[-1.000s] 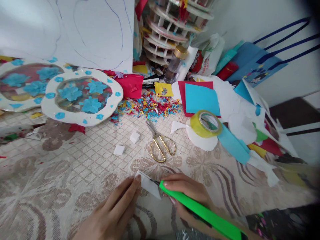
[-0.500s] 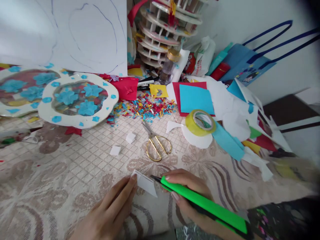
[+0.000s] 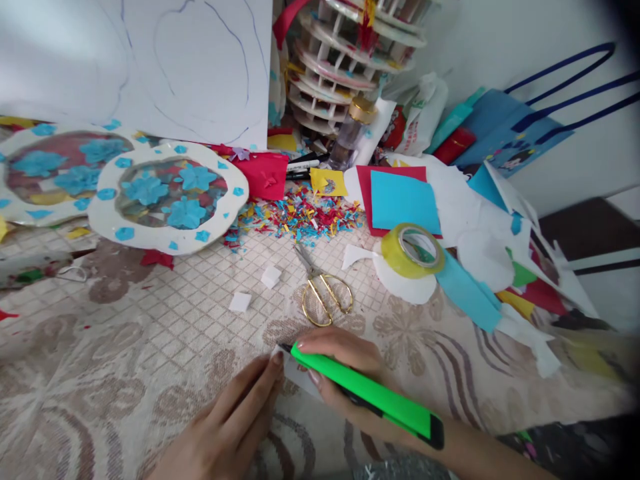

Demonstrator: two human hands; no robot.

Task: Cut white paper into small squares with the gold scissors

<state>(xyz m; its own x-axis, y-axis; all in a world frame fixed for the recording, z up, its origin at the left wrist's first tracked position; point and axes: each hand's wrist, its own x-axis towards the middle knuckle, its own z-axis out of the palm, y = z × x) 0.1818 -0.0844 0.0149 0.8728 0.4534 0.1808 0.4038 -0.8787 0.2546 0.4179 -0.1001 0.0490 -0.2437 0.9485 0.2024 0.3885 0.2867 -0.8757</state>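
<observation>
My right hand (image 3: 350,370) is closed around a green utility knife (image 3: 370,393) with black parts. Its dark tip lies at the upper left end of a small piece of white paper (image 3: 299,377), right by my left fingertips. My left hand (image 3: 235,413) grips that end of the paper against the cloth, fingers together. Part of the paper is hidden under my right hand. Just beyond my hands lie gold-handled scissors (image 3: 323,287), slightly spread, pointing away. Two small white squares, one nearer (image 3: 241,302) and one farther (image 3: 271,277), sit to their left.
A yellow tape roll (image 3: 413,251) rests on paper at the right, near blue and red sheets (image 3: 404,201). Colored paper scraps (image 3: 305,217) are heaped behind the scissors. White frames with blue flowers (image 3: 170,247) lie at left. A tiered rack (image 3: 345,67) and blue bag (image 3: 505,133) stand behind.
My right hand has moved left with the utility knife, bringing its tip from the paper's right side to beside my left fingertips. The whole view has shifted slightly; my left hand still grips the paper.
</observation>
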